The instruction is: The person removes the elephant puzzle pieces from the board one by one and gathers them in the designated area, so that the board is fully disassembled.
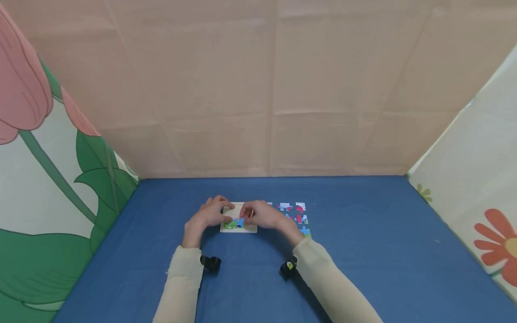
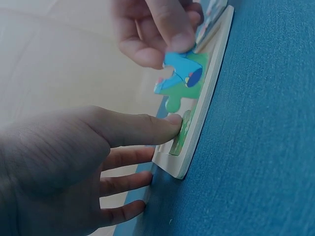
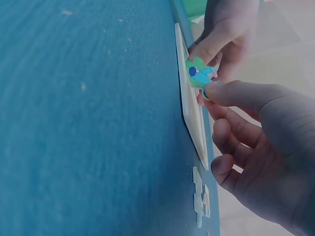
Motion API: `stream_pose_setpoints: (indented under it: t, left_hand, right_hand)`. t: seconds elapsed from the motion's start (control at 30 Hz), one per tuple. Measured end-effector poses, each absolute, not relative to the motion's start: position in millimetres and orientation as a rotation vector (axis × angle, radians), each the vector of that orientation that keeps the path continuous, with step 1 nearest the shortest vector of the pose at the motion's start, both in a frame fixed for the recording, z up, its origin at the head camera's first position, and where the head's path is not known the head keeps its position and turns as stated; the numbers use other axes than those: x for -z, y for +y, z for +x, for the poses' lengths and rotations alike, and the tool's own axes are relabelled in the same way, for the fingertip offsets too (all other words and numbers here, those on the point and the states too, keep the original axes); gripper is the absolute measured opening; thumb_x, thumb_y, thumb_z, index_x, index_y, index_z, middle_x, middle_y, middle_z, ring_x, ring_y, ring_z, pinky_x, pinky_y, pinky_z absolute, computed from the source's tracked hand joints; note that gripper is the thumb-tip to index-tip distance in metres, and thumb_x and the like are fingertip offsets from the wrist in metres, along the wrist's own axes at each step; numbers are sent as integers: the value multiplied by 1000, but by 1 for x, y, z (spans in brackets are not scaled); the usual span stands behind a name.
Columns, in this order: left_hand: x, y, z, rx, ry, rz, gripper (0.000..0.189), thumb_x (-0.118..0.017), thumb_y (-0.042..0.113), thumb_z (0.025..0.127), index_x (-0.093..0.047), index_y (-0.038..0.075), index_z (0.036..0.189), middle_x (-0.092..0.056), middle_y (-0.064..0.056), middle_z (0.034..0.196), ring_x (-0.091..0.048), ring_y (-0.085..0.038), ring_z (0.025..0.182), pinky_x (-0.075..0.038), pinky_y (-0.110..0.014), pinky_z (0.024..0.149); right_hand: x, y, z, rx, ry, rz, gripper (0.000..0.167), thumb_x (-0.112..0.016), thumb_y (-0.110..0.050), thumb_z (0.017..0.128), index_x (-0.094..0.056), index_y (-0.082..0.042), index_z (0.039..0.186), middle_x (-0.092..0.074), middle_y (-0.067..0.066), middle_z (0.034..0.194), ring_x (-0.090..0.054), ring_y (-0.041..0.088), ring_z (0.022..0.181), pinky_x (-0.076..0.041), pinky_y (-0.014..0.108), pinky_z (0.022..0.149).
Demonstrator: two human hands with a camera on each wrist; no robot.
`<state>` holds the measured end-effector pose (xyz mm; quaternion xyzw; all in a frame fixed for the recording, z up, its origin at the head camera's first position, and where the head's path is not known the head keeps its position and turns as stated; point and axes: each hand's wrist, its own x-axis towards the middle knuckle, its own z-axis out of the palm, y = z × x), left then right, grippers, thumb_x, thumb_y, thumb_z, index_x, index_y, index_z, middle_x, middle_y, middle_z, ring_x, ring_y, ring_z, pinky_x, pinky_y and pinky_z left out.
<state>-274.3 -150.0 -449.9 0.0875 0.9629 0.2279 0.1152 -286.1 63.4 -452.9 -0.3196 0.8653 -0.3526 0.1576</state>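
Near the table's middle lies a shallow wooden puzzle tray point(image 1: 250, 231) with a pale base. My left hand point(image 1: 206, 216) is at its left end, the straight thumb point(image 2: 160, 129) pressing on a green puzzle piece point(image 2: 183, 133) in the corner. The other left fingers reach out past the tray's end. Between thumb and index finger, my right hand point(image 1: 262, 215) pinches the upper edge of a blue and green puzzle piece point(image 2: 184, 73) with a dark blue oval. That piece is tilted over the tray, its green knob close to the left thumb.
Several loose puzzle pieces point(image 1: 300, 219) in red, white, blue and green lie on the blue table point(image 1: 363, 251), right of the tray and partly hidden by the right arm. A beige backdrop point(image 1: 274, 89) rises behind; flower-patterned panels stand at both sides.
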Motion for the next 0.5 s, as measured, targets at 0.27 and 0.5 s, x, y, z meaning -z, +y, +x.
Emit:
stream_pose_setpoints:
  t: [0.27,0.5]
  left_hand:
    - [450,-149,-275,-667,2822,240,44,-73,33,90,-65,23,132,-47,-7,146,-37,-32,135,-28,-61,113]
    - [449,-149,-274,-667,2817,231,45,-74,32,90,-64,22,133,-47,-8,145,-37,-33,135,-28,-60,114]
  right_hand:
    - [449,72,-285,1025,2505,-918,10,-65,-7,93,-69,-11,101,-66,-2,88,-58,13,76,-49,26,67]
    - [452,82,-282,1042,2550,-920,8,-68,-9,92,-69,-14,98,-67,-4,87,-58,11,74,-50,25,68]
